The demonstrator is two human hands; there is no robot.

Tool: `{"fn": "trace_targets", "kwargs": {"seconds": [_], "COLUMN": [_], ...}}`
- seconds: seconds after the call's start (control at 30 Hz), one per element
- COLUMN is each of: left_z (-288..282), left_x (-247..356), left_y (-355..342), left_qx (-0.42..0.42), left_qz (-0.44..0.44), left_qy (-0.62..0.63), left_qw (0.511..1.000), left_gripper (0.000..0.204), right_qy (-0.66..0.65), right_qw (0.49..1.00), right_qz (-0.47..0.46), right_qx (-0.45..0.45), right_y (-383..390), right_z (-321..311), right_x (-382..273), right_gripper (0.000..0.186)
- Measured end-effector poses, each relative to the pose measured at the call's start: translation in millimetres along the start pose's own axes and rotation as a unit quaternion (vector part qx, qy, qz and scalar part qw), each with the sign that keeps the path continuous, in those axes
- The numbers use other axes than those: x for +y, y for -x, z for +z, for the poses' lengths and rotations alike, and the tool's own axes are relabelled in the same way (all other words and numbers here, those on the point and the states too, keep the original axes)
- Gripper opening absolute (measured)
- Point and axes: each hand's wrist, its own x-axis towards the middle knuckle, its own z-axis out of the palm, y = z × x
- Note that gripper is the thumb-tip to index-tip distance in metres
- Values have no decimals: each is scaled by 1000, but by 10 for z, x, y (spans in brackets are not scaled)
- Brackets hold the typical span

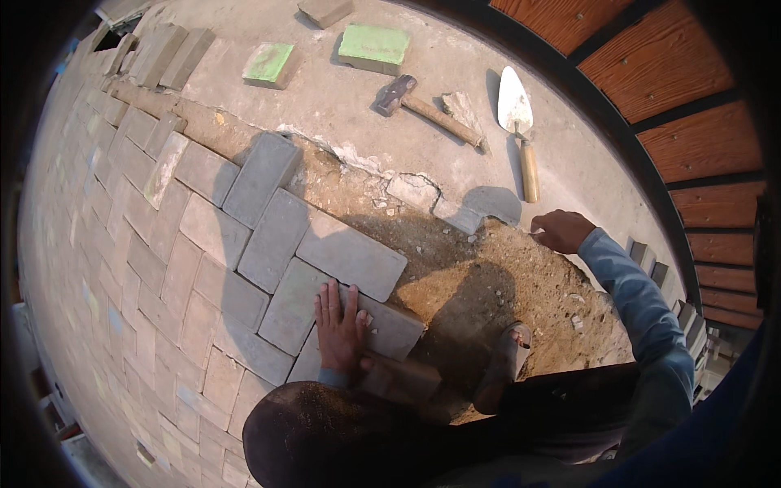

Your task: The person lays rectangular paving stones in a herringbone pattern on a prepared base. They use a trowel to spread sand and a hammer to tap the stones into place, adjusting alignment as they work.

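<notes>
My left hand (pixel 340 332) lies flat with its fingers stretched out on a grey paving block (pixel 392 327) at the edge of the laid pavers. Another grey paver (pixel 351 254) lies just beyond its fingertips. My right hand (pixel 564 231) is over the broken edge of the concrete, its fingers curled together. Whatever its fingertips may hold is too small to make out. Past that hand lies a trowel (pixel 517 110) with a wooden handle. A hammer (pixel 429 112) with a wooden handle rests on the concrete to the trowel's left.
Loose sandy soil (pixel 455 252) fills the gap between pavers and concrete (pixel 464 49). Two green-topped blocks (pixel 373 46) (pixel 269 63) sit at the far side. Several loose pavers (pixel 169 57) stand at the far left. A wood-slat gate (pixel 651 61) borders the right. My foot (pixel 503 362) is on the soil.
</notes>
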Motion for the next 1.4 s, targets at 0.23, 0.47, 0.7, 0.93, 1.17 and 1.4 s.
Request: {"fn": "trace_targets", "kwargs": {"seconds": [0.23, 0.47, 0.7, 0.93, 1.17, 1.4], "left_z": [-215, -226, 9, 179, -205, -280], "left_x": [166, 157, 492, 1264, -780, -1288], "left_y": [-3, 135, -223, -481, -1133, -1028], "left_qx": [46, -31, -37, -150, 227, 182], "left_qz": [68, 41, 75, 326, -141, -295], "left_qy": [27, 94, 176, 386, -29, -141], "left_qw": [996, 994, 981, 850, 963, 927], "left_gripper": [49, 52, 29, 52, 52, 66], "right_qy": [-28, 66, 95, 200, 19, -112], "right_qw": [952, 964, 991, 861, 993, 988], "right_qz": [115, 104, 99, 290, -5, -107], "right_qx": [282, 234, 7, -366, -118, 29], "right_y": [-1473, -1096, 1164, 2562, 568, -1337], "right_z": [-587, -653, -476, 650, -34, 405], "right_x": [-234, 20, 608, 1907, -130, -2023], "right_gripper": [43, 33, 36, 47, 50, 48]}}
